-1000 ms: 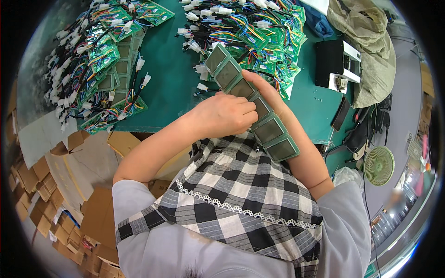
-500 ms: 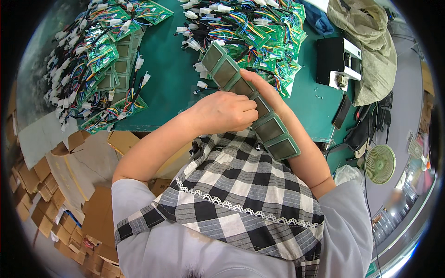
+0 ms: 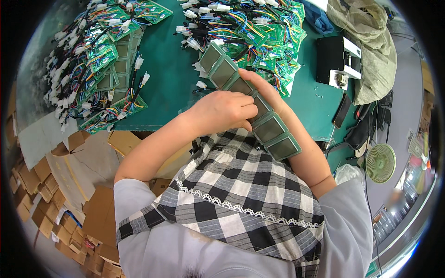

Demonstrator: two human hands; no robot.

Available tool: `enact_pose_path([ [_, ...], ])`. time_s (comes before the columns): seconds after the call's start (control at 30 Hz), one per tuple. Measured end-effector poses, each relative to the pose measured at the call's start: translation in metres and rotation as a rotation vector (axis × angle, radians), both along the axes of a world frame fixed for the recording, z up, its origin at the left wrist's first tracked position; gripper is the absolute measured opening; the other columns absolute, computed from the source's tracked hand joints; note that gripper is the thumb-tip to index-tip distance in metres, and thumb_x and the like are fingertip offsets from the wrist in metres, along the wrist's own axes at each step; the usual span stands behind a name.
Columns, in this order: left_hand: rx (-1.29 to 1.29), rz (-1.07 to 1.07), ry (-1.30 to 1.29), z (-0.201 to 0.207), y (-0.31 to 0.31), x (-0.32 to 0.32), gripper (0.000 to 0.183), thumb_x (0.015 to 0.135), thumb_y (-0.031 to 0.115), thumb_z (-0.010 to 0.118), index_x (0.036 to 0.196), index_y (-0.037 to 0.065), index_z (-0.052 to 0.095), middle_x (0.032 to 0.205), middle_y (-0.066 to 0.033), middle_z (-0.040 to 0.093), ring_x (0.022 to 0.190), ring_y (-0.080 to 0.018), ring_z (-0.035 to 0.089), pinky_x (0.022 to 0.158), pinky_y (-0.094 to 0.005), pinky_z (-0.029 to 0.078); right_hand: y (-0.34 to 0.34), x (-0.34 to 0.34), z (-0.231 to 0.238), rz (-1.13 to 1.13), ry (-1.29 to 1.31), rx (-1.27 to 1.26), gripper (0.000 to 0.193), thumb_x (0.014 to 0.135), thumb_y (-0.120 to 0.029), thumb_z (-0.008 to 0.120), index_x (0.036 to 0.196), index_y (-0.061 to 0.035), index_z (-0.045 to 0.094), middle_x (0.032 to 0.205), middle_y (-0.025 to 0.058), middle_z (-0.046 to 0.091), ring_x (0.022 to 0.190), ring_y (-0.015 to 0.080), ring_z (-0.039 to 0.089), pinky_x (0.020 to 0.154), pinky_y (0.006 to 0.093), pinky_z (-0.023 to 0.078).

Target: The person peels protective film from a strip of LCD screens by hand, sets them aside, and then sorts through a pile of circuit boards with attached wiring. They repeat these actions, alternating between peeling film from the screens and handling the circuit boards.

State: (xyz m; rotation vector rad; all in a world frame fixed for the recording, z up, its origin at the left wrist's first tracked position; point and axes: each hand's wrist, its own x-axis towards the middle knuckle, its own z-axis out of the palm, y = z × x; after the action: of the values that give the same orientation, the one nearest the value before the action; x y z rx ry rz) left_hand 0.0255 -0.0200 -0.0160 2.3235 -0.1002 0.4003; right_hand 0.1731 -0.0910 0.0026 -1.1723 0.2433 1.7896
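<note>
A long strip of joined circuit boards with grey display panels (image 3: 268,129) lies slantwise in front of my chest, above the checked apron. My right hand (image 3: 265,90) grips it from the far right side, its fingers along the edge and partly hidden behind the strip. Over the strip's middle, my left hand (image 3: 226,110) is closed, with curled fingers and the thumb against the panels. What those fingers pinch, if anything, is hidden. Just beyond the strip lies a pile of green circuit boards with coloured wires and white connectors (image 3: 266,34).
Another heap of wired boards (image 3: 99,58) covers the left of the green table (image 3: 162,69). A black and white device (image 3: 338,62) stands at the right, near a beige cloth bag (image 3: 371,55). A green fan (image 3: 380,163) is further right; cardboard boxes (image 3: 99,208) fill the lower left.
My left hand has shifted slightly to the left, and its thumb now shows below the fingers. The strip has tilted a little; my right hand keeps hold of it.
</note>
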Motion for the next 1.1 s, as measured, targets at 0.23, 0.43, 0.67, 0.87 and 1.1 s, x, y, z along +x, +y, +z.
enact_pose_path([
  [0.23, 0.288, 0.104, 0.033, 0.011, 0.002, -0.017, 0.021, 0.074, 0.019, 0.074, 0.085, 0.012, 0.057, 0.084, 0.0, 0.055, 0.08, -0.0184, 0.061, 0.068, -0.0336, 0.048, -0.003, 0.005, -0.025, 0.048, 0.024, 0.069, 0.036, 0.096, -0.041, 0.058, 0.114, -0.0106, 0.066, 0.094, 0.0107, 0.07, 0.078, 0.0213, 0.068, 0.058, 0.0337, 0.056],
  [0.43, 0.57, 0.159, 0.111, -0.087, -0.004, -0.097, 0.018, 0.074, 0.022, 0.066, 0.09, 0.015, 0.062, 0.098, -0.0006, 0.058, 0.093, -0.0184, 0.061, 0.08, -0.0335, 0.046, -0.004, 0.029, -0.036, 0.126, 0.228, 0.248, 0.06, 0.101, -0.049, 0.042, 0.141, -0.0048, 0.045, 0.124, 0.0273, 0.06, 0.095, 0.0368, 0.069, 0.067, 0.0463, 0.063],
  [0.67, 0.2, 0.129, -0.057, -0.027, -0.011, -0.041, 0.023, 0.076, 0.028, 0.076, 0.077, 0.016, 0.057, 0.075, 0.0027, 0.054, 0.074, -0.0165, 0.058, 0.067, -0.0309, 0.044, 0.007, 0.029, -0.034, 0.126, 0.226, 0.228, 0.063, 0.101, -0.051, 0.041, 0.143, -0.0041, 0.045, 0.128, 0.0268, 0.059, 0.103, 0.0369, 0.067, 0.08, 0.0521, 0.059],
  [0.87, 0.067, 0.001, -0.06, 0.006, -0.025, 0.013, 0.033, 0.069, 0.031, 0.079, 0.081, 0.012, 0.054, 0.078, -0.0006, 0.052, 0.077, -0.0199, 0.06, 0.069, -0.0355, 0.049, 0.013, 0.005, -0.018, 0.119, 0.022, 0.149, 0.061, 0.101, -0.05, 0.041, 0.142, -0.0057, 0.049, 0.118, 0.0248, 0.065, 0.1, 0.0374, 0.068, 0.086, 0.0449, 0.056],
  [1.1, 0.039, -0.046, -0.049, 0.004, -0.022, 0.015, 0.032, 0.071, 0.028, 0.078, 0.08, 0.01, 0.053, 0.077, -0.0025, 0.053, 0.074, -0.0207, 0.061, 0.065, -0.0353, 0.052, 0.015, 0.007, -0.025, 0.172, 0.05, 0.103, 0.059, 0.101, -0.049, 0.041, 0.14, -0.0058, 0.05, 0.117, 0.0252, 0.066, 0.098, 0.0389, 0.068, 0.086, 0.045, 0.056],
])
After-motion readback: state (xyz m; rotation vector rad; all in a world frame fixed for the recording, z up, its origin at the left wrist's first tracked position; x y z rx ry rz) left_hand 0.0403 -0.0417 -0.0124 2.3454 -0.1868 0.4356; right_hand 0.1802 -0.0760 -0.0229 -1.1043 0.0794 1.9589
